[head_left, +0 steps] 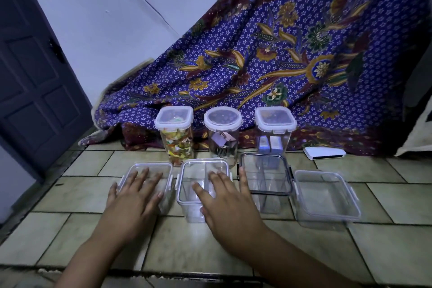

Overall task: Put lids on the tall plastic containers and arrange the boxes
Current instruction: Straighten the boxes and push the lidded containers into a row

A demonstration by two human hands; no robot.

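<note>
Pressing flat on the leftmost box (149, 182), the left hand (133, 196) lies palm down with fingers spread across its clear lid, clamped on nothing. Next along, the right hand (224, 196) rests the same way on the second box (203, 189), fingers splayed, thumb reaching towards the third box (266, 182), the one with the dark-rimmed lid. Further right sits the fourth box (325, 196), well apart from either hand.

So the front row runs left to right across the tiled floor (397, 252), and both hands cover its left half. Anything on the right end falls to the right hand, which is plainly nearer; it lies out to that hand's right and slightly back.

Behind the row stand the three tall containers, each already capped: the square one with colourful scraps (175, 138), the round one (223, 138), and the right-hand square one (274, 138). They look done, so arranging the boxes seems to be the job in hand. A white flat gadget (325, 153) lies by the patterned cloth (280, 54).
</note>
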